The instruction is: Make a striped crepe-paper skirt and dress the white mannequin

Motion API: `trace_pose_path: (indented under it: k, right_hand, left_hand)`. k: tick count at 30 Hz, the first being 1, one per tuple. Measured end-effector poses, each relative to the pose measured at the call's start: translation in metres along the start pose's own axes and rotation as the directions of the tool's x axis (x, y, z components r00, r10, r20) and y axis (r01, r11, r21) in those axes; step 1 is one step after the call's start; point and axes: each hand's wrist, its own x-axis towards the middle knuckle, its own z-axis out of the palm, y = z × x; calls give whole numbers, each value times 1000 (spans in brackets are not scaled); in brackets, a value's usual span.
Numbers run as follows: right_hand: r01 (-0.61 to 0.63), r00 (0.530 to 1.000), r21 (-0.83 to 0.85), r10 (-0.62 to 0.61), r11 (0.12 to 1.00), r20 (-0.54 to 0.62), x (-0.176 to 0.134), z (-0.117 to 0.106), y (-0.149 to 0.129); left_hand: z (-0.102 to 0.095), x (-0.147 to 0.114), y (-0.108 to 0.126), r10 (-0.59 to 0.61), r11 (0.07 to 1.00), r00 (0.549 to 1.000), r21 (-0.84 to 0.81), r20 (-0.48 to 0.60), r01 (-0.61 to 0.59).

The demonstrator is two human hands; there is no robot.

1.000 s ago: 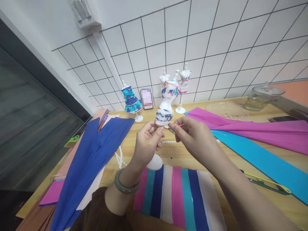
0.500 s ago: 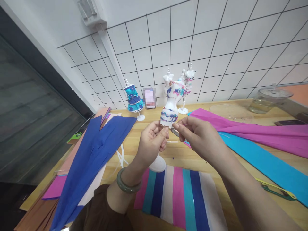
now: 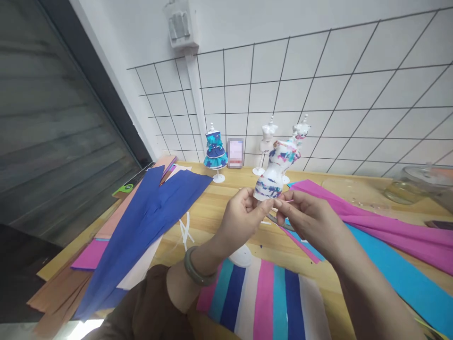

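My left hand [image 3: 244,215] is closed around the lower part of a small white dress form [image 3: 274,172], which tilts to the right. Its torso carries patches of blue, pink and purple. The white round base [image 3: 240,255] shows below that hand. My right hand [image 3: 306,215] is closed in a pinch at the form's bottom edge, its fingertips meeting the left thumb. What it pinches is too small to make out. Under its fingers shows a grey curved band [image 3: 281,223]. A striped sheet [image 3: 264,295] of pink, teal, blue and pale strips lies in front.
Behind stand a dress form in a blue ruffled dress [image 3: 215,151], a phone [image 3: 235,153] and more white forms [image 3: 268,134]. Dark blue paper [image 3: 152,212] lies left; magenta [image 3: 354,208] and bright blue sheets [image 3: 396,269] lie right, near a glass pot [image 3: 406,184]. White strips [image 3: 185,231] are beside my left arm.
The view has swung left, so things appear farther right. The held dress form leans more to the right. My right fingertips have drawn in close to my left thumb at its bottom edge.
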Motion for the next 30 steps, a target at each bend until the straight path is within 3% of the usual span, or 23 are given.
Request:
trace_pose_path:
  k: [4, 7, 11, 19, 25, 30]
  right_hand:
    - [2, 999, -56, -5, 998, -45, -3, 5, -2]
    - [1, 992, -179, -23, 984, -121, -6, 7, -5]
    - [-10, 974, -325, -63, 946, -216, -11, 9, -11]
    - [65, 953, -394, -175, 917, -249, -24, 16, -20]
    - [242, 928, -404, -332, 882, -169, -34, 30, -21]
    - [353, 858, -583, -502, 732, -111, -37, 41, -19]
  left_hand:
    - [-1, 1, -6, 159, 981, 984, 125, -84, -148]
    - [-3, 1, -6, 216, 969, 974, 140, -66, -206]
    - [-6, 2, -2, 165, 986, 986, 19, -23, -165]
    - [-14, 12, -7, 122, 964, 993, -237, -10, -121]
    - [-14, 13, -5, 79, 910, 997, -409, 13, -66]
    - [-11, 14, -9, 101, 868, 995, -488, -6, -91]
